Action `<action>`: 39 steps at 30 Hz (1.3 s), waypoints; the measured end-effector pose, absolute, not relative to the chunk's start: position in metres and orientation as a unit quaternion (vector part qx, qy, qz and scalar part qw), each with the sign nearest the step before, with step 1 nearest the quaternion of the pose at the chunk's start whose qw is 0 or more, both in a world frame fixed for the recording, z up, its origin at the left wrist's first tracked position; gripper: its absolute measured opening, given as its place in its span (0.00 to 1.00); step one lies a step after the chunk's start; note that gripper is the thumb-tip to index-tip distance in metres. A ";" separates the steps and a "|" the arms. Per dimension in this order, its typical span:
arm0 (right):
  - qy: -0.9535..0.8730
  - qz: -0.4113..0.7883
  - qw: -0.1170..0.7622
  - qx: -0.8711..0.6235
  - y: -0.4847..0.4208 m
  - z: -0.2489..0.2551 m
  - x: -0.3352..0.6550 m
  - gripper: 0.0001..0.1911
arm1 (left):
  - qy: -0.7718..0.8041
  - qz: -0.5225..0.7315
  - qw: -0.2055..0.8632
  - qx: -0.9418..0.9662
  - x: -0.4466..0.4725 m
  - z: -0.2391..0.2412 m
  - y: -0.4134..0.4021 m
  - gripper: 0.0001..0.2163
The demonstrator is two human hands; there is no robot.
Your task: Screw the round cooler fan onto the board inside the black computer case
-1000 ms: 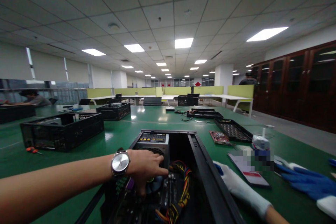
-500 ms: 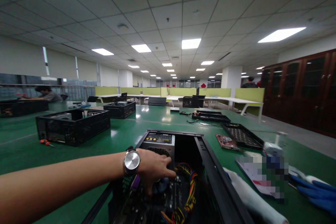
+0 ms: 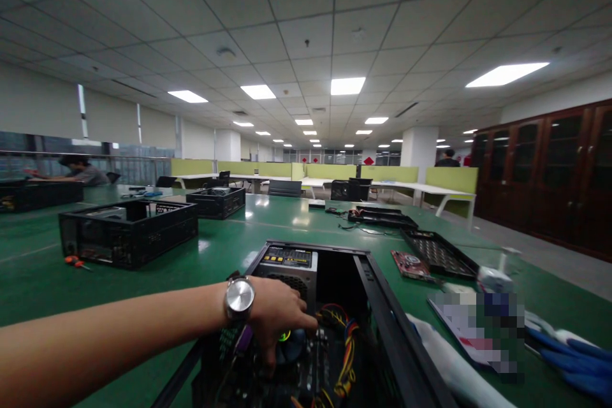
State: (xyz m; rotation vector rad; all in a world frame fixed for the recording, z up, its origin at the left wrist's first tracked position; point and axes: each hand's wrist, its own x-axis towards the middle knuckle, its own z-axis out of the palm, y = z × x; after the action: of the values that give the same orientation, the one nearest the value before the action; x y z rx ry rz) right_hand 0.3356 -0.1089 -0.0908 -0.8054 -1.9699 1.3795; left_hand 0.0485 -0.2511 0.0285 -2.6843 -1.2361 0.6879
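My left hand (image 3: 280,312), wearing a silver watch (image 3: 240,296) on its wrist, reaches into an open black computer case (image 3: 399,331). Its thumb and forefinger are spread apart over the CPU cooler fan (image 3: 291,349), the thumb pointing down along the fan's left side. Whether the fingertips touch the cooler, I cannot tell. Behind the hand is a power supply (image 3: 289,257) with a yellow-marked label. A bundle of red, yellow and black cables (image 3: 351,344) curves down to the right of the fan. My right hand is out of view.
On the green table (image 3: 268,229) stand further computer cases (image 3: 129,233) to the left, beside an orange-handled screwdriver (image 3: 76,262). At right are a red circuit board (image 3: 410,264), a black panel (image 3: 440,250) and blue-and-white gloves (image 3: 574,357). A person (image 3: 86,171) sits far left.
My left hand has moved slightly down over the fan, its thumb now lower, and more of the fan shows. The view has shifted a little.
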 end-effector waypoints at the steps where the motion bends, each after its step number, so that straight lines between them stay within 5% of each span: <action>1: -0.741 0.524 0.297 -0.299 -0.109 -0.091 0.335 0.31 | -0.410 0.221 0.048 -0.883 0.048 0.029 -0.251 0.36; 19: -0.781 0.444 0.304 -0.316 -0.096 -0.108 0.348 0.28 | -0.447 0.182 -0.064 -0.873 0.037 0.021 -0.248 0.42; 39: -0.790 0.430 0.316 -0.301 -0.091 -0.115 0.348 0.25 | -0.439 0.180 -0.073 -0.877 0.034 0.021 -0.245 0.40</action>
State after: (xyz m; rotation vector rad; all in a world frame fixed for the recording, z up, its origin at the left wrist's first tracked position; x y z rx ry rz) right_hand 0.3481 -0.0909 -0.1149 -0.7928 -2.0815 1.1327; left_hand 0.0343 -0.2449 0.0214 -2.8930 -1.4462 0.5938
